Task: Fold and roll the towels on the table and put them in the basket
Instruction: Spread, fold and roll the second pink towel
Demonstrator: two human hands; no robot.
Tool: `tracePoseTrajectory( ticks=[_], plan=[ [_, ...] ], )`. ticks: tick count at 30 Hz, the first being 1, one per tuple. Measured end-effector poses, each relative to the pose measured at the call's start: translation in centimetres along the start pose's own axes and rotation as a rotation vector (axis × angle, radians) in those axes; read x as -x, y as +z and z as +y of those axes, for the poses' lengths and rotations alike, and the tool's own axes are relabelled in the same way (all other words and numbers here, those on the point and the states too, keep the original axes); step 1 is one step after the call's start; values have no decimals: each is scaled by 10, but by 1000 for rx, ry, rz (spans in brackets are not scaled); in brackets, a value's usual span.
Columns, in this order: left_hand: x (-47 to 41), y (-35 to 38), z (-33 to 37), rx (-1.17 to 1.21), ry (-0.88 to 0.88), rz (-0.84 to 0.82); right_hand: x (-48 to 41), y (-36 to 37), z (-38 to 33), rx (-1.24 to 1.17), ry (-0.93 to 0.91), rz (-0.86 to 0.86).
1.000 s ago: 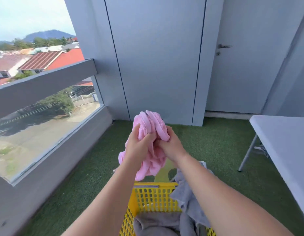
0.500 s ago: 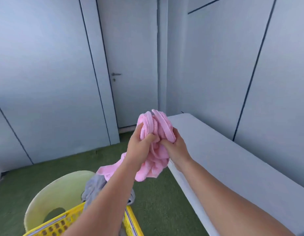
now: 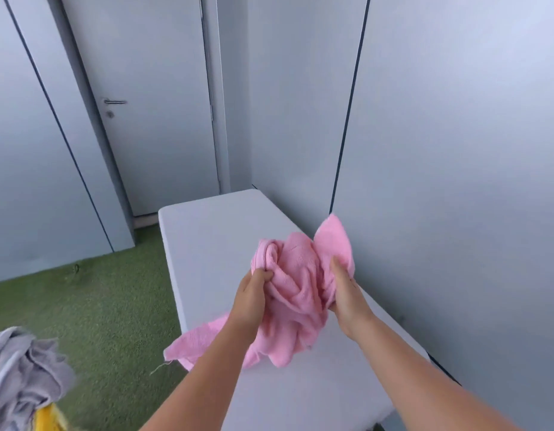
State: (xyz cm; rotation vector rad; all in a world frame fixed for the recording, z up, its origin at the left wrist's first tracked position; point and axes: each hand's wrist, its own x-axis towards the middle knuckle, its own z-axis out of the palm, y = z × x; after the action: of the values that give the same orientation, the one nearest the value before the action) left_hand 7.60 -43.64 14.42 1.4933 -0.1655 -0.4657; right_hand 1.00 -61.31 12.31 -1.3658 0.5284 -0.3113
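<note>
A crumpled pink towel (image 3: pixel 296 284) hangs above the white table (image 3: pixel 213 237), held between both hands. My left hand (image 3: pixel 252 295) grips its left side, fingers curled into the cloth. My right hand (image 3: pixel 347 289) grips the right side, where one corner sticks up. A loose end of the towel droops over the table's left edge. At the bottom left corner a sliver of the yellow basket (image 3: pixel 47 419) shows, with grey towels (image 3: pixel 19 368) heaped on it.
The table stands against a grey panelled wall (image 3: pixel 456 150) on the right. A grey door (image 3: pixel 151 104) with a lever handle is behind it. Green artificial grass (image 3: pixel 98 300) covers the floor to the left.
The view has swung right from the basket to the table. Both hands carried the pink towel over the tabletop and moved apart, so the bundle has loosened.
</note>
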Motion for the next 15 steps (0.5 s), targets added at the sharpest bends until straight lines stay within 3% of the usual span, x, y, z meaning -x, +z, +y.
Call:
tracePoseTrajectory(
  ticks=[3, 6, 11, 15],
  plan=[
    [-12, 3, -44, -98, -94, 54, -25, -40, 21, 144, 152, -12],
    [-18, -10, -94, -393, -145, 129, -38, -66, 52, 311, 285, 27],
    [-40, -26, -135, -728, -172, 84, -44, -99, 90, 525, 248, 61],
    [-53, -39, -139, -871, -47, 223, -56, -117, 94, 643, 230, 90]
  ],
)
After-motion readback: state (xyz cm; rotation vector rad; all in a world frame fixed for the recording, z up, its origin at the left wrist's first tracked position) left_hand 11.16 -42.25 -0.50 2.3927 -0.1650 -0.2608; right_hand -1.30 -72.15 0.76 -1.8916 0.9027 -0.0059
